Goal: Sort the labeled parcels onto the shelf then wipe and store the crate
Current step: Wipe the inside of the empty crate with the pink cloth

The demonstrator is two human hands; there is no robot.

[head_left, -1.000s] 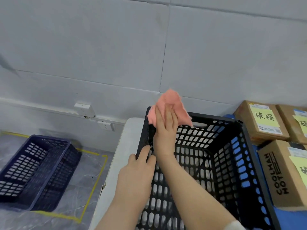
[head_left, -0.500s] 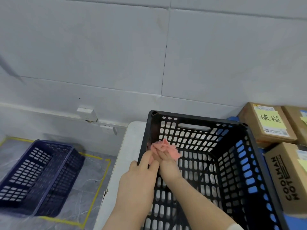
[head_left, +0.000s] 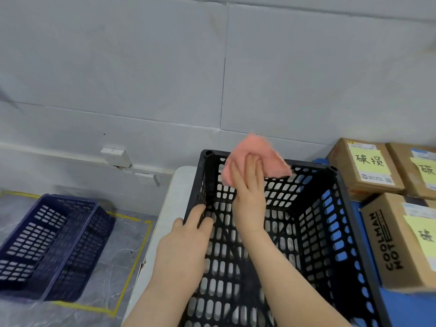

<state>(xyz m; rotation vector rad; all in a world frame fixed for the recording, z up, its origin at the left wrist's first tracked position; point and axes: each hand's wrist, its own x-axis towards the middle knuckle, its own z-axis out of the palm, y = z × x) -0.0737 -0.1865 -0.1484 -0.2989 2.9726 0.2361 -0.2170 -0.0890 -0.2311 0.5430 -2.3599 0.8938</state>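
Head view: a black crate (head_left: 313, 223) with slotted walls stands on the near corner of a white worktop (head_left: 174, 192), open side up, and nothing lies in it.

The left hand (head_left: 181, 253) grips the crate's left wall, its fingers curled over the rim near the far left corner. The right hand (head_left: 250, 201) reaches into the crate. Its fingers are straight and flat, pressing a pink cloth (head_left: 254, 149) against the inside of the far wall, up at the rim. The thumb is hidden. The top edge of the cloth stands above the rim and is blurred.

Just to the right of the crate lie brown cardboard parcels (head_left: 363, 168) on a blue surface (head_left: 410, 310). Each one in view has a yellow note with handwritten characters. The nearest parcel touches or nearly touches the crate's right wall, and has black print along its side.

To the left, on the floor, a dark blue basket (head_left: 47, 241) sits on clear plastic sheeting, inside a rectangle of yellow tape (head_left: 132, 263). Behind everything is a grey panelled wall (head_left: 141, 67), with two white sockets (head_left: 115, 156) low down on it.
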